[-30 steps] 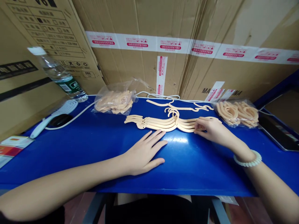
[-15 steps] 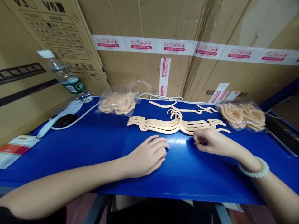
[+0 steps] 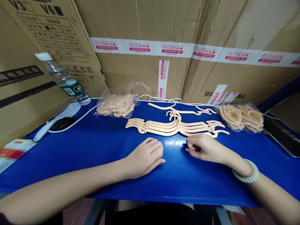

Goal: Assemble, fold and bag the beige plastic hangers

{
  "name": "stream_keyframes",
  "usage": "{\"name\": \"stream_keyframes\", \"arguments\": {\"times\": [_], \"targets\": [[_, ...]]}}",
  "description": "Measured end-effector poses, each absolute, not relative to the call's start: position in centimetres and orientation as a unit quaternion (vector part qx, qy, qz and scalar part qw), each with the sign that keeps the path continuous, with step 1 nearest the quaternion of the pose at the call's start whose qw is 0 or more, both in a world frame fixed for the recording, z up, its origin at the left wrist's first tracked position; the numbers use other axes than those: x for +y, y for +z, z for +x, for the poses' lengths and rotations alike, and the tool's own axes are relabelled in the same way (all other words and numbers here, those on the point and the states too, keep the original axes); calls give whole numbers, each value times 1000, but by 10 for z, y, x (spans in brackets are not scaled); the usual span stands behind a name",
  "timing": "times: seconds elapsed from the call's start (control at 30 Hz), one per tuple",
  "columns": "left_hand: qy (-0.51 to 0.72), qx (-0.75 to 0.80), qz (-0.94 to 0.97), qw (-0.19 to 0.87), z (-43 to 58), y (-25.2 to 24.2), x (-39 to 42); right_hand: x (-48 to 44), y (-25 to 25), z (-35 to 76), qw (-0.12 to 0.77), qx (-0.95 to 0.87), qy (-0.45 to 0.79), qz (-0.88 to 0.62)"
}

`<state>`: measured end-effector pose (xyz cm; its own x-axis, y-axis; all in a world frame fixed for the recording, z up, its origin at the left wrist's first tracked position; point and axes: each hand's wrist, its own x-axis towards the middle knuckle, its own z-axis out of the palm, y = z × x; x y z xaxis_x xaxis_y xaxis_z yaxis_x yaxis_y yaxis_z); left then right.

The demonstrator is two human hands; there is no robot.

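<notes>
A stack of beige folding clothes hangers [image 3: 161,127] lies in the middle of the blue table, hooks towards the back. Behind it is one more unfolded hanger [image 3: 185,111], with small loose beige hanger pieces [image 3: 206,110] at its right end. My left hand [image 3: 146,156] rests on the table in front of the stack, fingers curled in and thumb pointing right; I see nothing in it. Close to the stack's front right edge, my right hand [image 3: 205,148] is closed in a loose fist, and no object shows in it. Its wrist wears a pale beaded bracelet [image 3: 248,172].
Clear bags of beige hanger parts lie at the back left [image 3: 117,104] and right [image 3: 241,117]. A water bottle [image 3: 67,84], hairbrush [image 3: 58,118] and black mouse [image 3: 63,122] are at the left, a phone [image 3: 281,137] at the right. Cardboard boxes [image 3: 140,18] wall the back.
My left hand's fingers have curled in from a looser, more stretched pose. My right hand has drawn a little left and towards me, off the hanger stack's edge.
</notes>
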<state>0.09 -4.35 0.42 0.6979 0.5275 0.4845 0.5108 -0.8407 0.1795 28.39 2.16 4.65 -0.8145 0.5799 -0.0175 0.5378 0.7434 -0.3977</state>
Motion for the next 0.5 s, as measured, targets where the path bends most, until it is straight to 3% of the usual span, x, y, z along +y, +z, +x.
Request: {"name": "stream_keyframes", "arguments": {"times": [0.2, 0.5], "targets": [[286, 301, 901, 126, 0, 6, -43, 23, 46, 284, 66, -927, 195, -315], [259, 322, 901, 134, 1, 9, -43, 18, 44, 281, 76, -916, 213, -332]]}}
